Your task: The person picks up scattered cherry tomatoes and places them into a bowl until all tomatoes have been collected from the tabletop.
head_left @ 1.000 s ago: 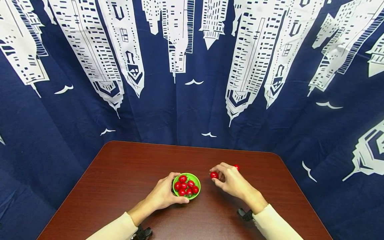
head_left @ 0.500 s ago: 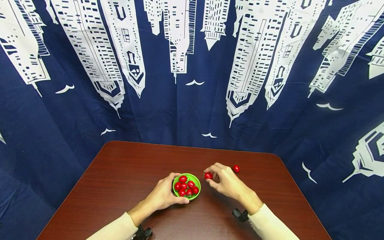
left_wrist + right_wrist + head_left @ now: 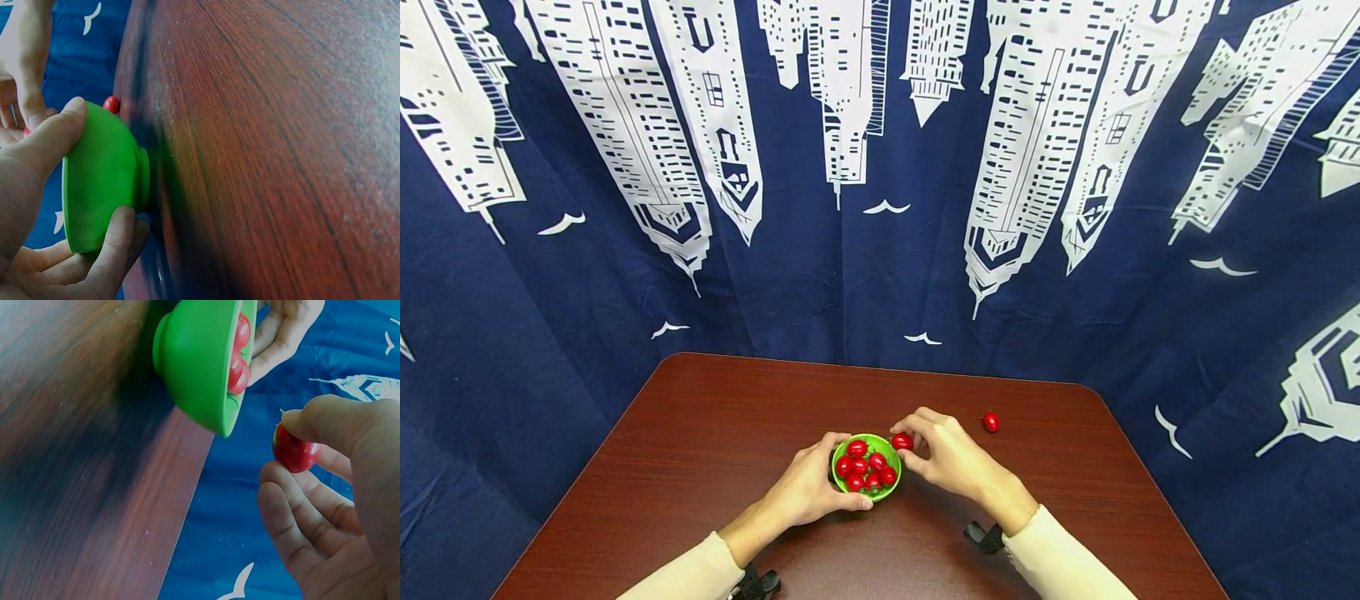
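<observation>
A green bowl [image 3: 891,492] holds several red cherry tomatoes [image 3: 860,466]. My left hand [image 3: 812,483] grips it from the left, thumb and fingers spread around its outer wall, as the left wrist view also shows on the bowl [image 3: 103,178]. Between thumb and fingers, my right hand [image 3: 951,454] pinches one cherry tomato [image 3: 901,442] beside the bowl's right rim. In the right wrist view that tomato [image 3: 295,451] has a small green stem and is apart from the bowl [image 3: 197,362]. Another cherry tomato [image 3: 991,422] lies on the table behind and right of my right hand.
The brown wooden table [image 3: 737,400] has rounded far corners. Behind it hangs a dark blue cloth [image 3: 805,283] printed with white buildings and birds. Black straps with small devices [image 3: 985,537] sit at both wrists.
My right hand has moved left with the pinched tomato, up to the bowl's right rim. The lone tomato on the table has come out from behind that hand. My left hand and the bowl stay put.
</observation>
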The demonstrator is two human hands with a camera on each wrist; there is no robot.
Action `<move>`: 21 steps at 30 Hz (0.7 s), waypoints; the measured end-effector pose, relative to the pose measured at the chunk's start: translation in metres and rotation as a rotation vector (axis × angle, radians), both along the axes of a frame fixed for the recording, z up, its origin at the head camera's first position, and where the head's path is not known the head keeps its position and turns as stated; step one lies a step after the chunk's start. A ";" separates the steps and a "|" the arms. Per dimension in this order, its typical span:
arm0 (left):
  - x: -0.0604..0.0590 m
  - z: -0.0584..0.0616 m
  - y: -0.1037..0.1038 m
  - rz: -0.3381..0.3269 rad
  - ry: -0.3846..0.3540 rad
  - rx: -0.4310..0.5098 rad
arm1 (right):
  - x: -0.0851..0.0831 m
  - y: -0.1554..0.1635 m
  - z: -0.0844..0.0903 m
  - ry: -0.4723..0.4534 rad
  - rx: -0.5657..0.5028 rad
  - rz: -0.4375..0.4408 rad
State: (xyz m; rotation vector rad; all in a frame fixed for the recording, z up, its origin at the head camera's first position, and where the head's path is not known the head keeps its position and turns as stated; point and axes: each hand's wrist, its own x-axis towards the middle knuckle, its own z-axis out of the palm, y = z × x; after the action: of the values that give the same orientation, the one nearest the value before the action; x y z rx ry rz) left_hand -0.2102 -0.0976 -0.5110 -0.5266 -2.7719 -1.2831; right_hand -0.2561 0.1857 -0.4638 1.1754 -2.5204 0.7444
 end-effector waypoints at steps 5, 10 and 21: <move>0.000 -0.001 -0.001 -0.005 -0.020 0.011 | 0.002 -0.008 0.001 -0.003 0.001 0.012; 0.000 -0.002 -0.001 -0.012 -0.014 0.011 | 0.003 -0.015 0.001 0.005 0.007 0.026; 0.000 -0.002 -0.001 -0.014 -0.014 0.010 | 0.006 -0.027 0.002 -0.016 0.027 0.043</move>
State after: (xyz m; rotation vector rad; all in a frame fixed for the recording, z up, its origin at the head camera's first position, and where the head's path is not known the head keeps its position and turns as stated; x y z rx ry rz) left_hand -0.2102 -0.0987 -0.5131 -0.5386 -2.7766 -1.3079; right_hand -0.2501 0.1588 -0.4615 1.2411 -2.5330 0.7351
